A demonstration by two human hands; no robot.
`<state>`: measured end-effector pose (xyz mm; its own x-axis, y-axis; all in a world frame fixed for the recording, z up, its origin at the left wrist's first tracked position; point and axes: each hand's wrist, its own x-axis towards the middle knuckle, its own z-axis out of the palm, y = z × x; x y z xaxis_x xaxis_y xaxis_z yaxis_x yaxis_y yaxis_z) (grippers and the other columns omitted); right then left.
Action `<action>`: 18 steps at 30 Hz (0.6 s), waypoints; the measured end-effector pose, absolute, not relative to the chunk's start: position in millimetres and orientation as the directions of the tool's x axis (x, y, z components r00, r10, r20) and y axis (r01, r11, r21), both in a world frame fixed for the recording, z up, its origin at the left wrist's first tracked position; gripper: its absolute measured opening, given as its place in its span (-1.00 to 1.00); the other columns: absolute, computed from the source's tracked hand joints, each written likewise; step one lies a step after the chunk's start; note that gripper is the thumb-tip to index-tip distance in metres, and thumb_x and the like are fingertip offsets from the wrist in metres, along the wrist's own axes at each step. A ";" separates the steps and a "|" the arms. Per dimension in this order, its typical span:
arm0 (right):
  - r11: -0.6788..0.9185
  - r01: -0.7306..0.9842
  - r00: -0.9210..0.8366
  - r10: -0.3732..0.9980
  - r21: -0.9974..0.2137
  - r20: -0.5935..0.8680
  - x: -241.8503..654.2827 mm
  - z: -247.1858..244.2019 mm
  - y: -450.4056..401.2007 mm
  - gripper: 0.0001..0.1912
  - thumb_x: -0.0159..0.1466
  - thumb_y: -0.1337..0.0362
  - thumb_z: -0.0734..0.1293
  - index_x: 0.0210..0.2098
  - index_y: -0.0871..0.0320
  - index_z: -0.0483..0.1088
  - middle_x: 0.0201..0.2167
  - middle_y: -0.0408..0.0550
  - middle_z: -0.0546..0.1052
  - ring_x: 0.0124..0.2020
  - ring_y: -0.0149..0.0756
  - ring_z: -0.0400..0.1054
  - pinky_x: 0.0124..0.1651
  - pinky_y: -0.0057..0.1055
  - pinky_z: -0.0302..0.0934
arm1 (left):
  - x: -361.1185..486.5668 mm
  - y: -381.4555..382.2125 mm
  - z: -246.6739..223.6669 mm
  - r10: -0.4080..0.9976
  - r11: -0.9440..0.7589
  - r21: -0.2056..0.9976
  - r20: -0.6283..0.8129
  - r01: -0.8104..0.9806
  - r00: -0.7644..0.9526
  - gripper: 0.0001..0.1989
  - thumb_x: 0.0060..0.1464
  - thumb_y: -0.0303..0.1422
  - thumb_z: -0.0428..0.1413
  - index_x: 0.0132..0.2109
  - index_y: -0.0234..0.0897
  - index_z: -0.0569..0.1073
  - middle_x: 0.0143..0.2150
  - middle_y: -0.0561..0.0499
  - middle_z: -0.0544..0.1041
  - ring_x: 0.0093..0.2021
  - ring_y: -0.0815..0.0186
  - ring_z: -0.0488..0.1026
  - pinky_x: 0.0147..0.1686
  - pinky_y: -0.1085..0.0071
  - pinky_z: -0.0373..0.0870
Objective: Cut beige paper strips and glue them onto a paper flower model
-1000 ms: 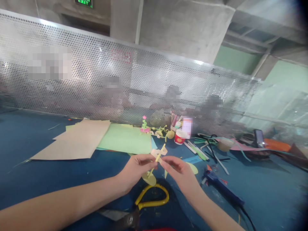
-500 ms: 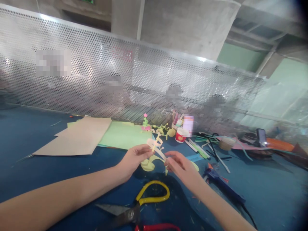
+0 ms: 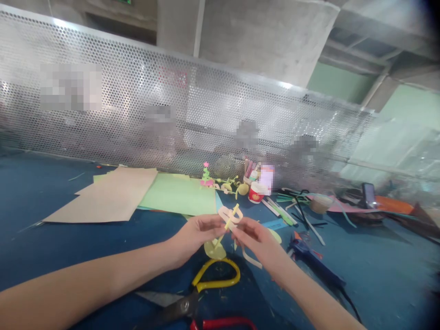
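A pale paper strip (image 3: 225, 211) is bent into loops beside the top of a thin yellow stem (image 3: 236, 208). Below, the stem meets a rounded yellow-green base piece (image 3: 215, 250). My left hand (image 3: 195, 233) is closed in a pinch at the strip and stem; its fingertips partly hide the contact. Opposite it, my right hand (image 3: 256, 236) pinches the strip close to the stem, and the strip's loose tail (image 3: 252, 260) hangs beneath those fingers. Yellow- and red-handled scissors (image 3: 185, 305) lie on the blue table nearer to me.
Pale and green paper sheets (image 3: 182, 195) lie at left. A small tree-like craft (image 3: 206, 175) and a red-and-white cup (image 3: 256, 192) stand behind my hands. A blue glue gun (image 3: 316, 261) lies at right. Beyond the perforated metal screen (image 3: 213, 105), people are blurred.
My right hand has moved in toward the stem, closer to my left hand. The strip is now looped tighter at the stem, and its tail hangs below my right fingers.
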<state>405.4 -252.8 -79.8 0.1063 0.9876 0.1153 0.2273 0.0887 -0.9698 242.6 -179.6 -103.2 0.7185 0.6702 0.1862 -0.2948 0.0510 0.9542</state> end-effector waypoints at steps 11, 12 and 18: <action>0.153 0.420 0.023 0.984 -0.895 0.179 410.0 -64.2 -258.3 -0.74 0.16 0.13 0.28 -0.21 0.12 0.37 -0.46 -0.13 0.51 -0.37 -0.29 0.40 -0.26 -0.37 0.26 | 242.7 -179.9 -99.4 0.651 0.214 0.924 0.108 -0.317 0.752 -0.80 -0.05 -0.31 0.21 -0.24 -0.31 0.54 -0.33 -0.01 0.52 -0.35 0.40 0.39 -0.27 0.48 0.24; 0.153 0.454 0.002 0.985 -0.878 0.173 411.4 -59.1 -261.9 -0.72 0.17 0.12 0.27 -0.18 0.11 0.37 -0.39 -0.10 0.52 -0.31 -0.26 0.42 -0.22 -0.35 0.27 | 242.4 -180.7 -97.5 0.636 0.216 0.922 0.117 -0.321 0.763 -0.81 -0.04 -0.31 0.20 -0.26 -0.31 0.54 -0.35 -0.01 0.52 -0.35 0.40 0.39 -0.28 0.47 0.24; -0.106 0.926 0.259 0.877 -0.364 0.404 480.3 -56.0 -298.4 -0.73 0.12 0.07 0.27 -0.30 0.11 0.38 -0.30 0.03 0.50 -0.27 -0.10 0.39 -0.17 -0.18 0.24 | 241.9 -180.6 -93.3 0.674 0.248 0.924 0.051 -0.291 0.737 -0.79 -0.07 -0.32 0.22 -0.22 -0.27 0.55 -0.32 0.00 0.52 -0.30 0.39 0.39 -0.23 0.46 0.23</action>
